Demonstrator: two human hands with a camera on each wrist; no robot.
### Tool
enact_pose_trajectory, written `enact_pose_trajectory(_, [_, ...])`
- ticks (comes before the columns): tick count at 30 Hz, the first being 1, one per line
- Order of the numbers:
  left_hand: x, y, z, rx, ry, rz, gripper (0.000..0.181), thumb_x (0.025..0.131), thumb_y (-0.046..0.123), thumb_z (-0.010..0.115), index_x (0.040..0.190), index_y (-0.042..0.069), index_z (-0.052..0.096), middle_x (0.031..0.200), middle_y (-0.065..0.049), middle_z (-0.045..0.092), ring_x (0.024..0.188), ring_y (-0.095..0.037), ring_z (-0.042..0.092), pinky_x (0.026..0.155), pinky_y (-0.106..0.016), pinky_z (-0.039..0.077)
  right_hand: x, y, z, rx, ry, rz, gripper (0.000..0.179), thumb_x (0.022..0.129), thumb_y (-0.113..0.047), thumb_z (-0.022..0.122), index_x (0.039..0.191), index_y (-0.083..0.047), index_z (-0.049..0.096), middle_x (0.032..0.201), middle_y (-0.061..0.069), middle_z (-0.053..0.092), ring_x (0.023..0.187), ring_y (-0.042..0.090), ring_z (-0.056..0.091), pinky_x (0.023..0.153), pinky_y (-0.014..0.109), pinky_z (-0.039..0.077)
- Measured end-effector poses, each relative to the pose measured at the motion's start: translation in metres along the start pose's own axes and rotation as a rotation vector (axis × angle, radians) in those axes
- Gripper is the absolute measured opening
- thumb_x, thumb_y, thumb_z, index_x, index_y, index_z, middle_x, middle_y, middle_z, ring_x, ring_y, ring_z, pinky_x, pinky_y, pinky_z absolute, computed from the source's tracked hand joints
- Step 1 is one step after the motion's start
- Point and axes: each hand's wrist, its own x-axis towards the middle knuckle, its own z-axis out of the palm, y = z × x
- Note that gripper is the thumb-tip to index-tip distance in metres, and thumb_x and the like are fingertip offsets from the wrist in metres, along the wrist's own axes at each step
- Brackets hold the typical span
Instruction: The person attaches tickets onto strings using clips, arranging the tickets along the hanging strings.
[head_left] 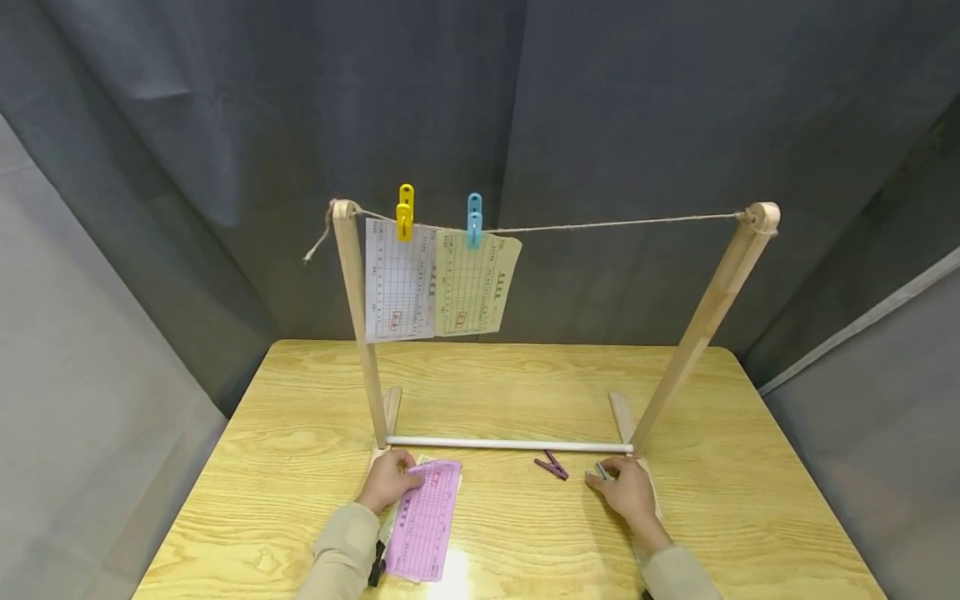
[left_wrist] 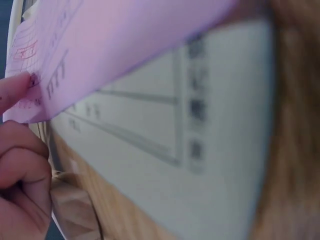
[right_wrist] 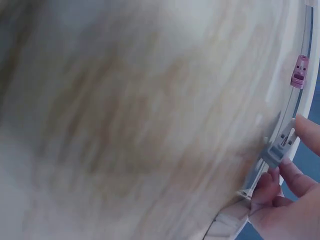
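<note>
With its thumb on top and fingers curled at the edge, my left hand (head_left: pixel 390 481) pinches a pink printed form (head_left: pixel 429 525) near its upper left corner. A pale form (left_wrist: pixel 225 100) lies partly under the pink one in the left wrist view. My right hand (head_left: pixel 632 492) holds a grey clothespin (right_wrist: pixel 278 149) between thumb and fingers, low over the table by the right foot of a wooden frame. To that hand's left, a purple clothespin (head_left: pixel 552 467) lies on the table.
A string (head_left: pixel 600 226) spans two wooden posts (head_left: pixel 697 333). A yellow clothespin (head_left: pixel 405 213) holds a white form (head_left: pixel 397 283) on it; a blue clothespin (head_left: pixel 474 221) holds a yellowish form (head_left: pixel 472 287). A white rod (head_left: pixel 510 444) joins the posts low down. Grey curtains (head_left: pixel 637 108) stand behind.
</note>
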Motion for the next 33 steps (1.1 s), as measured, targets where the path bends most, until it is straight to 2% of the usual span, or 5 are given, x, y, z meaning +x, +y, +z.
enact_pose_trajectory(13, [-0.003,0.008,-0.008,-0.047,0.018,0.074,0.007,0.072,0.003,0.071,0.073,0.002,0.065,0.051,0.006,0.041,0.044,-0.003,0.035,0.04,-0.018,0.03,-0.003,-0.005,-0.01,0.085,0.01,0.019,0.029,0.076,-0.019,0.073,0.091,0.004,0.066,0.082,0.012,0.065,0.076,0.027,0.058,0.066,0.038,0.046])
enact_pose_trajectory(19, [-0.004,0.013,-0.012,-0.078,0.066,0.16,0.006,0.072,-0.001,0.071,0.075,-0.002,0.066,0.06,-0.001,0.055,0.052,-0.004,0.046,0.046,-0.019,0.041,-0.003,-0.006,-0.012,0.114,0.012,0.03,0.026,0.078,-0.018,0.072,0.091,0.004,0.067,0.077,0.007,0.063,0.07,0.018,0.054,0.06,0.029,0.043])
enact_pose_trajectory(23, [-0.005,0.016,-0.014,-0.14,0.057,0.133,0.015,0.072,-0.005,0.07,0.086,-0.005,0.066,0.064,-0.003,0.055,0.055,-0.007,0.048,0.048,-0.02,0.044,-0.003,-0.006,-0.012,0.136,0.006,0.036,0.025,0.079,-0.017,0.071,0.093,0.003,0.067,0.078,0.006,0.064,0.07,0.016,0.055,0.058,0.026,0.043])
enact_pose_trajectory(29, [-0.006,0.018,-0.014,-0.223,-0.009,0.084,0.044,0.072,-0.01,0.068,0.114,-0.005,0.056,0.064,-0.001,0.046,0.053,-0.005,0.04,0.045,-0.016,0.036,-0.004,-0.007,-0.013,0.16,-0.012,0.047,0.026,0.079,-0.017,0.071,0.094,0.004,0.066,0.08,0.007,0.065,0.07,0.015,0.056,0.057,0.024,0.044])
enact_pose_trajectory(33, [-0.007,0.02,-0.015,-0.244,-0.02,0.076,0.048,0.073,-0.01,0.068,0.118,-0.008,0.052,0.067,-0.003,0.05,0.055,-0.007,0.043,0.046,-0.016,0.038,-0.005,-0.011,-0.016,0.202,-0.029,0.051,0.027,0.079,-0.017,0.07,0.095,0.005,0.065,0.077,0.006,0.064,0.064,0.012,0.053,0.053,0.022,0.043])
